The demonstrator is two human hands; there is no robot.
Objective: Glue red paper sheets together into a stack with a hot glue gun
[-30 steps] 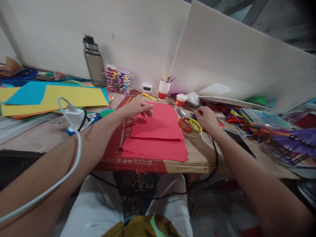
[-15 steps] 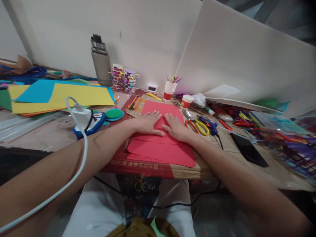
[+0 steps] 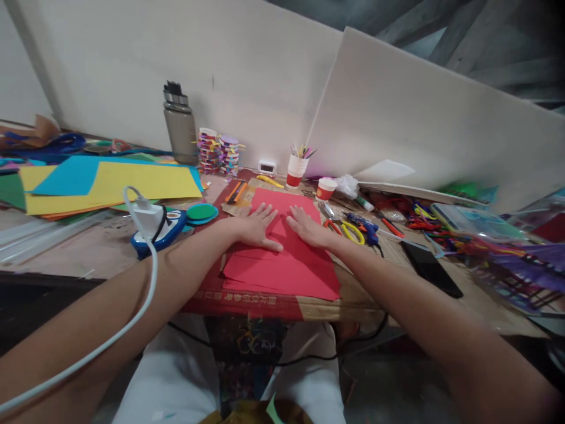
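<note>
Several red paper sheets (image 3: 282, 271) lie overlapping on a red and brown cardboard piece (image 3: 247, 303) in front of me. On their left part rests my left hand (image 3: 260, 227), flat with its fingers spread. My right hand (image 3: 309, 228) lies flat on the right part, fingers stretched out, with a strip of red paper showing between the two hands. Neither hand grips anything. Just right of the sheets are pliers with yellow handles (image 3: 353, 232) and a tool with red handles (image 3: 332, 226).
Behind stand a cup of pens (image 3: 296, 171), a small red and white cup (image 3: 325, 189) and a bottle (image 3: 180, 132). Yellow and blue sheets (image 3: 145, 181) and a charger on a blue base (image 3: 164, 235) are left. A phone (image 3: 430, 268) lies right.
The view has tilted up slightly and shifted. My hands have moved a little apart over the red sheets and remain flat. The front sheets look more closely lined up.
</note>
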